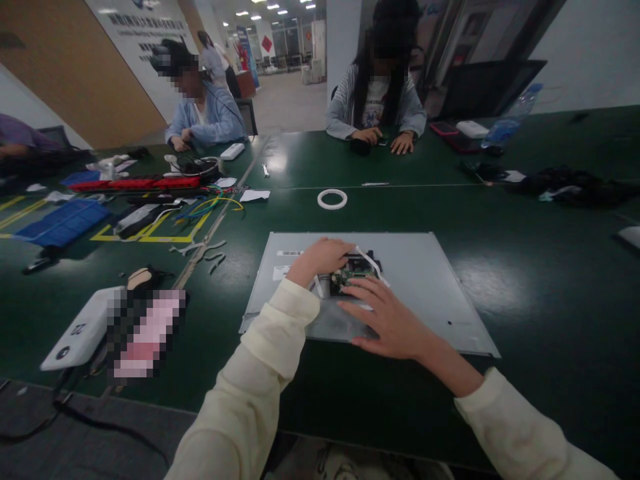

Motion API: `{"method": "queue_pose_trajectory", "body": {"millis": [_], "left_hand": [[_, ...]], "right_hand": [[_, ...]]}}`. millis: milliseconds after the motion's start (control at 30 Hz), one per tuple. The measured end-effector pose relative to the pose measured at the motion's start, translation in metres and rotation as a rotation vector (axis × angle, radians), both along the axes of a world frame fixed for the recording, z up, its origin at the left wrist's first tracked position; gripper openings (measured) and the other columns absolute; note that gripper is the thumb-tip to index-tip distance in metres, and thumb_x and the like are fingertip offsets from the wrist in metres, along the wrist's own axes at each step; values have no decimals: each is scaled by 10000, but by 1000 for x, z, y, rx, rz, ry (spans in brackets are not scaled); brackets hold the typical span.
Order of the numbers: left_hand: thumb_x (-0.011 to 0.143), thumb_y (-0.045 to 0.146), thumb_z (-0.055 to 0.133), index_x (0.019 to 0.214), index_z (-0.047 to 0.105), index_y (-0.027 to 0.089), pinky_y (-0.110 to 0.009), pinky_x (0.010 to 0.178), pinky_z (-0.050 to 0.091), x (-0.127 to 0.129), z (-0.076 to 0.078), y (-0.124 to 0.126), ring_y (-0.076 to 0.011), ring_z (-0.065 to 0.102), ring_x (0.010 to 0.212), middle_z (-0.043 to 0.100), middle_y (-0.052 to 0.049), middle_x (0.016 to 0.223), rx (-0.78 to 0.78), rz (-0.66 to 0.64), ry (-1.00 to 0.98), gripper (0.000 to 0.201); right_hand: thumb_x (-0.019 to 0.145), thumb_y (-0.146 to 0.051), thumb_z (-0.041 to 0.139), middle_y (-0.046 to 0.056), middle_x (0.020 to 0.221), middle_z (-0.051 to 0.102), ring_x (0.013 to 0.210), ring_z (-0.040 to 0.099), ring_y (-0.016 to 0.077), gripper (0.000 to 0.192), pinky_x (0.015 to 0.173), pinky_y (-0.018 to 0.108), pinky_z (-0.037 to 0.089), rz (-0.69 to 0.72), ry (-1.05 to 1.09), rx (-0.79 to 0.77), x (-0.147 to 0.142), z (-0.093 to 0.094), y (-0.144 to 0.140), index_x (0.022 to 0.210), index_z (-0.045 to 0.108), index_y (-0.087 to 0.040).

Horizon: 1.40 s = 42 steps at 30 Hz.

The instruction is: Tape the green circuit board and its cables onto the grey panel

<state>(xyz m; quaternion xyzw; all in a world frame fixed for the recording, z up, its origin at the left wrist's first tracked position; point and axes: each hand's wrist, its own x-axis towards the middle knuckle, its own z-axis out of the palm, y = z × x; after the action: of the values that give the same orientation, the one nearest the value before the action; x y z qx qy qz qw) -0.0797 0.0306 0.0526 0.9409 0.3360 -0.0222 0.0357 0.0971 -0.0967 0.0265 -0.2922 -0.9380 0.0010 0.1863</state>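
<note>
On the head view, the grey panel (425,293) is lying flat on the table (555,280), right in front of the wearer, its long axis running left to right and its far edge facing the person (374,110) opposite. The board (357,272) is sitting near the panel's middle, a white strip (371,259) slanting along its right side.

The left hand (325,255) is arching over the board's far left side, fingers bent; its own back is hiding the fingertips, so I can't tell whether it's gripping anything. The right hand (383,317) is showing spread fingers and nothing in its grasp; whether it's touching the board, I can't tell. Both hands are covering parts of the board, and the left sleeve (265,347) is blocking some of the panel's near edge.

A band of table is running between panel and wearer, more is stretching off rightward, and the tape roll (333,207) is lying just beyond the far edge.
</note>
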Motion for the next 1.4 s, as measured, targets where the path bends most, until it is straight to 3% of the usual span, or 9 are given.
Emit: {"method": "queue_pose_trajectory", "body": {"millis": [133, 300, 600, 867, 1033, 1200, 1400], "left_hand": [[899, 231, 383, 1337, 409, 176, -293, 987, 381, -14, 16, 0, -193, 503, 1196, 517, -76, 1326, -43, 72, 31, 442], [895, 264, 406, 1303, 455, 219, -289, 976, 393, -29, 27, -1, -195, 523, 1175, 526, -55, 1318, -153, 194, 85, 413], [894, 307, 404, 1269, 486, 231, -287, 971, 390, -35, 38, -8, -190, 531, 1155, 543, -54, 1299, -236, 229, 84, 391], [903, 293, 392, 1229, 517, 231, -281, 977, 377, -35, 45, -11, -185, 517, 1167, 539, -46, 1304, -238, 217, 84, 355], [903, 309, 387, 1176, 551, 225, -301, 903, 432, -36, 57, -17, -208, 567, 1094, 580, -59, 1249, -304, 250, 115, 330], [906, 326, 390, 1229, 506, 228, -313, 916, 434, -35, 60, -19, -210, 542, 1135, 535, -62, 1304, -359, 294, 132, 357], [898, 289, 391, 1136, 561, 201, -323, 870, 464, -27, 63, -22, -215, 592, 1043, 601, -69, 1199, -407, 241, 163, 305]], "right_hand": [[884, -476, 447, 68, 1413, 346, 1342, 174, 275, 498, 1092, 537, 89, 82, -126, -103, -18, -3, -8, 1325, 449, -246], [905, -434, 422, 48, 1377, 404, 1338, 191, 267, 427, 1093, 546, 63, -1, -123, -147, -20, -5, -9, 1277, 497, -238], [868, -413, 488, 52, 1381, 407, 1321, 229, 303, 403, 1043, 639, 38, -94, -99, -94, -14, -5, -8, 1234, 527, -250], [856, -399, 496, 44, 1381, 411, 1316, 232, 315, 413, 1028, 655, 31, -245, -111, -27, 10, -11, -4, 1245, 523, -264], [846, -437, 499, 55, 1358, 435, 1293, 267, 329, 419, 1010, 671, 52, -364, -147, 26, 30, -16, -6, 1228, 540, -271], [851, -450, 471, 68, 1330, 462, 1284, 286, 335, 401, 1002, 670, 100, -462, -151, 69, 48, -21, -9, 1191, 565, -260], [867, -476, 390, 80, 1313, 473, 1283, 298, 334, 420, 1009, 662, 111, -541, -155, 110, 71, -25, -15, 1167, 579, -251]]}}
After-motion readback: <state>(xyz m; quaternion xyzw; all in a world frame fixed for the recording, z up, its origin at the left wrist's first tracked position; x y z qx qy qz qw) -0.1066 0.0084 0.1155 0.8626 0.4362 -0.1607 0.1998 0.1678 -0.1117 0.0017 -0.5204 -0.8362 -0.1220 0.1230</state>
